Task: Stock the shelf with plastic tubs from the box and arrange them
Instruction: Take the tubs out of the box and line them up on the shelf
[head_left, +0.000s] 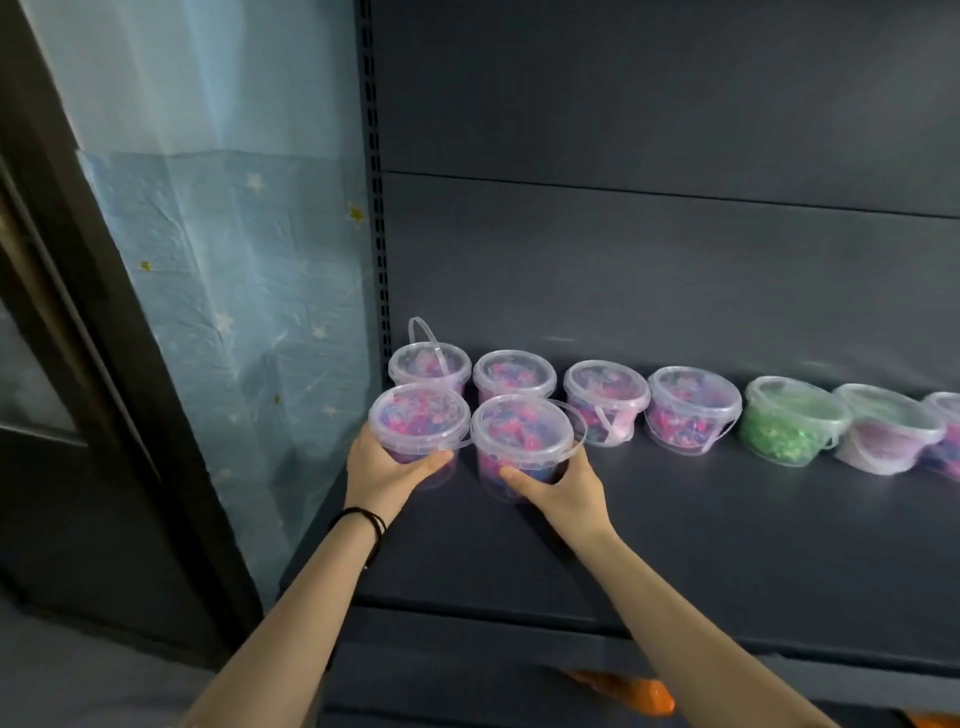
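Both hands were at the left end of the shelf (675, 545), each wrapped around a clear plastic tub of pink and purple pieces. The left hand (382, 470) cupped the left tub (418, 423) from the front and below, fingers curled under its side, right by the shelf's left upright. The right hand (558, 480) gripped the right tub (524, 441) low on its wall, thumb across the front and fingers round the right side. Whether the two tubs' bases were already resting on the shelf could not be told.

The two held tubs stood side by side, nearly touching, and directly in front of the first two tubs of the back row (602, 400), which ran along the rear edge toward the right and included a green tub (789, 421). The relation that mattered was front to back: the held tubs lay straight ahead of the hands, just short of the back row, so a small push away from the person would probably seat them as the start of a second row. The box was not in view.
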